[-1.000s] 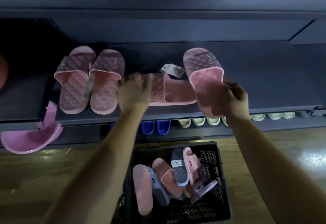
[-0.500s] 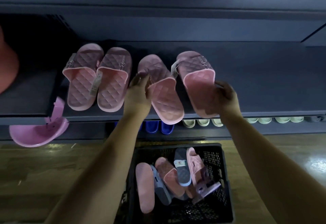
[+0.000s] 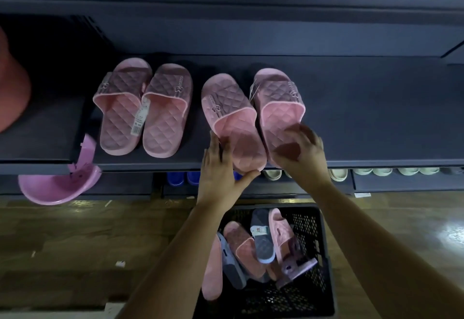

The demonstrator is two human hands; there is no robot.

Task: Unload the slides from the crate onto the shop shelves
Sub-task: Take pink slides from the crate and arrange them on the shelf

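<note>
Far left edge: 1 reddish-orange rounded object [image 3: 11, 85], cut by the frame, type not determinable. Below it, 1 pink plastic basin [image 3: 59, 185] hung tilted off the front lip of the dark shelf [image 3: 376, 117].

On the shelf: 4 pink quilted slides in 2 pairs, all sole-down with toes toward the back. Left pair [image 3: 143, 107] sat side by side, touching, with 1 white price tag between them. Right pair sat just beside the left pair, heels at or slightly over the front edge.

Left hand [image 3: 221, 175] lay against the heel of the third slide [image 3: 232, 122]: fingers extended along its left side, thumb spread under the heel tip, a loose open cradle, not clamped. Right hand [image 3: 301, 153] rested on the heel of the fourth slide [image 3: 278, 110], fingers spread apart and flat on the footbed, not closed around it. A white tag showed between these 2 slides near the straps.

Lower shelf: 2 blue shoes [image 3: 183, 177] visible, then a row of pale greenish-white shoes [image 3: 384, 171] running right, partly hidden by the arms; count uncertain.

Floor: wood-look, glare at right. 1 black perforated crate [image 3: 316, 256] stood between the forearms, holding a jumbled heap of pink and grey slides [image 3: 261, 246]; roughly 6 visible, exact count unclear from overlap.
</note>
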